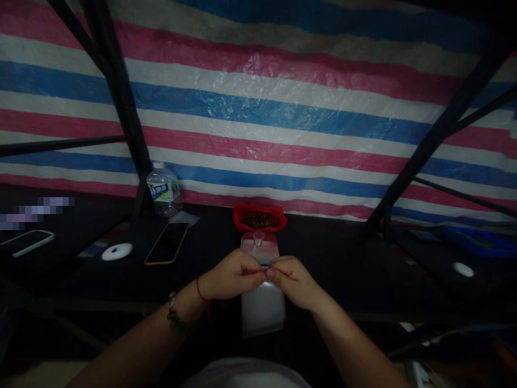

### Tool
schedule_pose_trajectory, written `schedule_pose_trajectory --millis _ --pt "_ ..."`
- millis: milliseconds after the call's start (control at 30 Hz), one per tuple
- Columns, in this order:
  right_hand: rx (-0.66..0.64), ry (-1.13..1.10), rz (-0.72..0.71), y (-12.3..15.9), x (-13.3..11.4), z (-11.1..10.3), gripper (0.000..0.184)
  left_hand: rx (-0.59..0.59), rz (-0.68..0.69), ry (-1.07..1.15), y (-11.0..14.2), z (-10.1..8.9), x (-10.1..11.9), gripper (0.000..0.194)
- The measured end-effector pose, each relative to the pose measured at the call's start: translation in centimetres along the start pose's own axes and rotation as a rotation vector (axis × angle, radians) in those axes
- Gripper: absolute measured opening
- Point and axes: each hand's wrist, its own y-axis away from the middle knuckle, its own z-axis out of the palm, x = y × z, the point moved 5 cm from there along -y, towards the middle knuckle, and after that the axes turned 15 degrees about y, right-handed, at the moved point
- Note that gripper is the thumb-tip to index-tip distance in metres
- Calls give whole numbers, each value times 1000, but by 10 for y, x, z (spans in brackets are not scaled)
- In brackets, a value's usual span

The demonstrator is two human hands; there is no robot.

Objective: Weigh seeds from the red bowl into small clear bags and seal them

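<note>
My left hand [240, 274] and my right hand [293, 277] meet in front of me, thumbs and fingertips pinched close together. Below the fingers hangs a clear plastic bag [263, 312], and both hands appear to grip its upper edge. Just beyond them lies a flat pinkish packet [271, 245], partly covered by the hands. A small clear cup [258, 238] rests on that packet. Behind it sits an open red bag [238, 218] filled with small dark brown pieces, too dim to identify.
On the black table [323, 258], a phone [167, 243], a round white object [117, 251] and a plastic bottle [163, 191] stand to the left. At right are a small white object [463, 269] and a blue tray [480, 241]. Dark metal posts [121, 102] flank a striped tarp [262, 124].
</note>
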Motion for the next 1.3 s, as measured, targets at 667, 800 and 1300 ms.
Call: schedule_pose_trajectory --millis 667,800,1300 --pt "660 362 396 14 124 -66 46 662 -160 -846 48 -149 -55 34" --pt "637 443 481 19 157 -62 46 276 -474 -810 53 -143 -109 41" --pt "253 659 661 47 155 -13 44 332 -355 -819 30 -87 -93 31"
